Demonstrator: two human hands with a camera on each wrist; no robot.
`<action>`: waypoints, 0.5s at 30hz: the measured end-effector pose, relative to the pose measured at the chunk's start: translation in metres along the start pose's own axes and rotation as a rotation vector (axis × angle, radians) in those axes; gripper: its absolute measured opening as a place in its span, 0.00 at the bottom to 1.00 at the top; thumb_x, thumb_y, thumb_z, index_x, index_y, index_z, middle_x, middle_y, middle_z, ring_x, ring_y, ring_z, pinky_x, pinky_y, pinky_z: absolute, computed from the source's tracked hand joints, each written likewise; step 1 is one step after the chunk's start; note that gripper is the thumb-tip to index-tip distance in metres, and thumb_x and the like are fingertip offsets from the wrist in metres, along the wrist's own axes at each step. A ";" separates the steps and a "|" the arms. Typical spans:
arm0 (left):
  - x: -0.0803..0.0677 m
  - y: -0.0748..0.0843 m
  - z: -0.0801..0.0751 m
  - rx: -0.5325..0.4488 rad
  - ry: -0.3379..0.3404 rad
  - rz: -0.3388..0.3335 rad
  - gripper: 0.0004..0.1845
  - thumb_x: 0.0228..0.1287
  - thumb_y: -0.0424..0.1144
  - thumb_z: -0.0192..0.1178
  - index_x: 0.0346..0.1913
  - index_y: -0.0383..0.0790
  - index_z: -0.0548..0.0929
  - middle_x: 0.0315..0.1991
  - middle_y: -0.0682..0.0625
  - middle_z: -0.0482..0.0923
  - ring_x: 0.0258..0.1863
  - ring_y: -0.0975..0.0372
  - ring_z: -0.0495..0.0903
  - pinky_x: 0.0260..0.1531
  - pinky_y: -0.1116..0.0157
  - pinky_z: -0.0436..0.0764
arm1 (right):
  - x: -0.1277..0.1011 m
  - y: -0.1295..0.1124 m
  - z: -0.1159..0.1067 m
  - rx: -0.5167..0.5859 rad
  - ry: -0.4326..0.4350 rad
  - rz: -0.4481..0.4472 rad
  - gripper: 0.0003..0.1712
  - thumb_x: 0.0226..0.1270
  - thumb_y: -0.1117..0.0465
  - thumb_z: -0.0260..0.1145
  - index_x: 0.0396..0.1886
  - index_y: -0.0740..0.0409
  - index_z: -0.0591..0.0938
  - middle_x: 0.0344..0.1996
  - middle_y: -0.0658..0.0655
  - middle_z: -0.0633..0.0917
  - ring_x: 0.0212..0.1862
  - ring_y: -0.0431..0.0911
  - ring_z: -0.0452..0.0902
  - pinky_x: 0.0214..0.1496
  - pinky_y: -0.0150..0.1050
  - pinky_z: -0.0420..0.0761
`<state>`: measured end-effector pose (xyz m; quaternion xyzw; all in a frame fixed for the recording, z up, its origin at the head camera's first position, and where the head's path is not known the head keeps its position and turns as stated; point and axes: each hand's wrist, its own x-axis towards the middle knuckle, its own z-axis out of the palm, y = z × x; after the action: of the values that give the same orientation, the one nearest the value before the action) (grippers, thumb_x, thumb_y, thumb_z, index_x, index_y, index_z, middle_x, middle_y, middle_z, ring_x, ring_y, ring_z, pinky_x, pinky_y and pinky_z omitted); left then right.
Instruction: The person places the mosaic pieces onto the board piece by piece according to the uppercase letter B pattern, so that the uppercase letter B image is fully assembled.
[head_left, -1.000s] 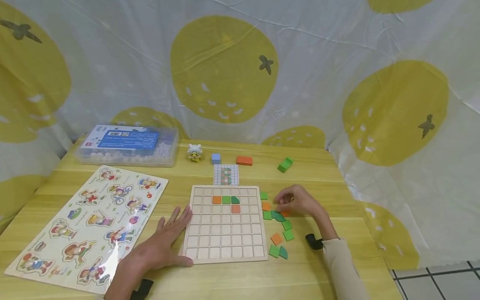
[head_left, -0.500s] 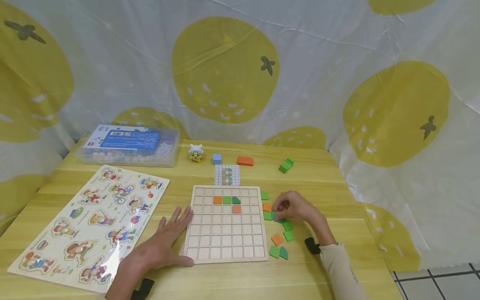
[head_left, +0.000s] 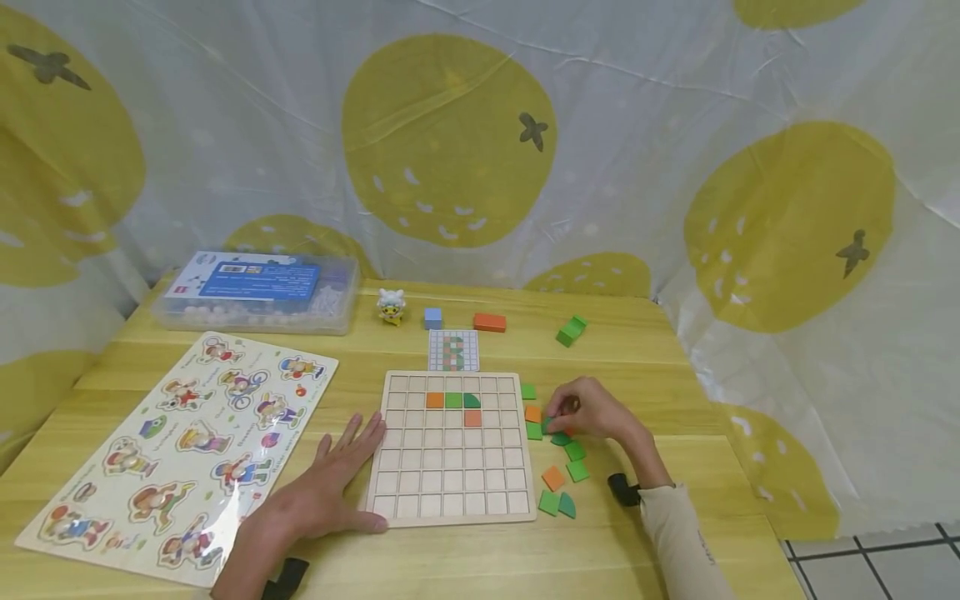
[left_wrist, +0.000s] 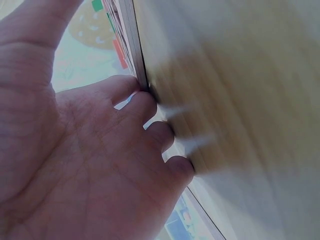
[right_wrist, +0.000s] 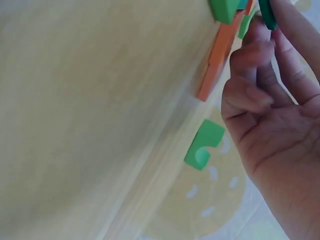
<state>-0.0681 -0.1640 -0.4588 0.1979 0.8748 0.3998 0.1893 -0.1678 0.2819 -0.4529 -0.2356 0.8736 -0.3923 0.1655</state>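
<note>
Right hand (head_left: pixel 592 412) pinches a half-hidden, seemingly dark green tile (head_left: pixel 548 426); left hand (head_left: pixel 318 492) lies spread.

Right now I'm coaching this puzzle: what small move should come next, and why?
Probably lift the dark green piece that the right hand pinches and carry it toward the board. Only four cells are filled, and the left hand lies flat at the board's edge, steadying it.

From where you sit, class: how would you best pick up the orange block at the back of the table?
Pinch the orange block across its two long sides, coming down from above. It lies flat, alone and clear of the blue cube.
</note>
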 end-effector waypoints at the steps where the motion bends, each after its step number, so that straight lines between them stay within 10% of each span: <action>1: 0.000 0.000 0.000 0.001 0.000 0.001 0.72 0.45 0.55 0.86 0.87 0.35 0.52 0.89 0.40 0.40 0.87 0.38 0.32 0.80 0.31 0.29 | 0.000 0.000 0.000 0.001 0.005 -0.004 0.05 0.63 0.67 0.81 0.34 0.59 0.91 0.30 0.51 0.90 0.29 0.40 0.80 0.32 0.31 0.83; 10: 0.000 -0.001 0.001 -0.002 0.004 0.007 0.72 0.45 0.55 0.86 0.87 0.36 0.52 0.89 0.40 0.40 0.87 0.37 0.32 0.80 0.31 0.28 | 0.011 -0.013 0.008 0.031 0.063 -0.140 0.04 0.71 0.69 0.75 0.41 0.63 0.93 0.38 0.56 0.93 0.40 0.47 0.89 0.45 0.36 0.91; 15: 0.000 -0.001 0.001 -0.003 0.004 0.013 0.71 0.46 0.55 0.85 0.87 0.36 0.52 0.89 0.41 0.40 0.86 0.37 0.32 0.80 0.31 0.28 | 0.018 -0.030 0.017 0.112 0.048 -0.071 0.04 0.70 0.70 0.75 0.42 0.64 0.93 0.39 0.58 0.93 0.37 0.48 0.90 0.40 0.37 0.91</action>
<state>-0.0680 -0.1642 -0.4598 0.2025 0.8732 0.4028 0.1851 -0.1667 0.2444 -0.4431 -0.2474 0.8450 -0.4520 0.1432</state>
